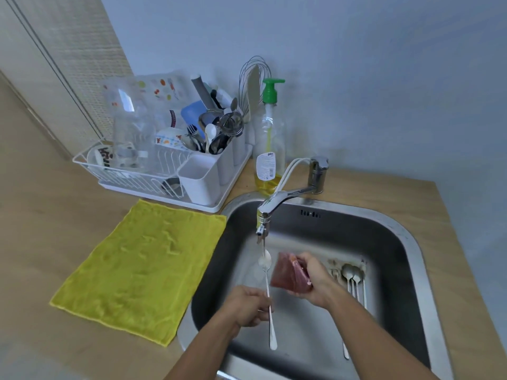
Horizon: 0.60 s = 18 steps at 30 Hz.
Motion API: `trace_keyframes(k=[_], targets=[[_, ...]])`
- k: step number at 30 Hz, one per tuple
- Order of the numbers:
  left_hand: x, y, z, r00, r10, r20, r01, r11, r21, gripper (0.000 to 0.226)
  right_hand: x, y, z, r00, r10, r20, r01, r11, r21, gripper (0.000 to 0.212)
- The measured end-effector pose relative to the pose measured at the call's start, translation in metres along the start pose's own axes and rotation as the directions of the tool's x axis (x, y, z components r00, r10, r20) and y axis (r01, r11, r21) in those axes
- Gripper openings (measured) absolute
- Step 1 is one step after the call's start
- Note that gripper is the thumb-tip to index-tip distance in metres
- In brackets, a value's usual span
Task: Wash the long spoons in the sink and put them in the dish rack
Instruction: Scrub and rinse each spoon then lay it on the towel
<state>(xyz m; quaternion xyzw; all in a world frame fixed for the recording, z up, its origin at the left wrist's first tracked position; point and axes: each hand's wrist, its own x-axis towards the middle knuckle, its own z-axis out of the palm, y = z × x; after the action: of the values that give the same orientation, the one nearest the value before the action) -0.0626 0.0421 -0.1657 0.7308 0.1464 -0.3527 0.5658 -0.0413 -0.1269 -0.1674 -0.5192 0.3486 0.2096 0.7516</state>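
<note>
Head view: left hand point(248, 307) pinches spoon point(265, 262) at mid-handle, bowl up under tap point(274, 204) water, over sink point(384, 242). Right hand point(315, 283) grips sponge point(290, 275) just beside it. Risk: wet handle may slip from this thin pinch & fall on other spoons point(354, 281); rack point(170, 171) is well apart, so it may drip on the way.

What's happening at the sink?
A person is washing long spoons. Their left-hand grip holds one long spoon by its handle, with its bowl under the stream from the tap. Their right-hand grip holds a reddish sponge beside it. More spoons lie in the sink on the right, not yet in the dish rack, which stands on the counter with other things in it.
</note>
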Motion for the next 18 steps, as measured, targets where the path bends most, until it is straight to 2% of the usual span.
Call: trace_keyframes(k=[5, 7, 13, 18], targets=[[0.0, -0.004, -0.007, 0.999, -0.017, 0.032, 0.016, 1.0, 0.027, 0.005, 0.004, 0.007, 0.02, 0.993, -0.01, 0.113, 0.019, 0.997, -0.078, 0.016], [0.0, -0.005, -0.009, 0.998, -0.019, 0.052, 0.018, 0.999, 0.038, 0.008, 0.005, 0.009, 0.027, 0.988, -0.033, 0.15, 0.057, 0.985, -0.16, 0.014], [-0.002, 0.0, -0.014, 0.997, -0.014, 0.082, 0.009, 0.998, 0.062, 0.013, 0.009, 0.016, 0.042, 0.986, -0.154, 0.069, 0.168, 0.93, -0.326, 0.017], [-0.003, 0.006, -0.018, 0.997, 0.006, 0.08, -0.011, 0.997, 0.072, 0.014, 0.008, 0.018, 0.05, 0.954, -0.296, 0.053, 0.282, 0.818, -0.501, 0.028]])
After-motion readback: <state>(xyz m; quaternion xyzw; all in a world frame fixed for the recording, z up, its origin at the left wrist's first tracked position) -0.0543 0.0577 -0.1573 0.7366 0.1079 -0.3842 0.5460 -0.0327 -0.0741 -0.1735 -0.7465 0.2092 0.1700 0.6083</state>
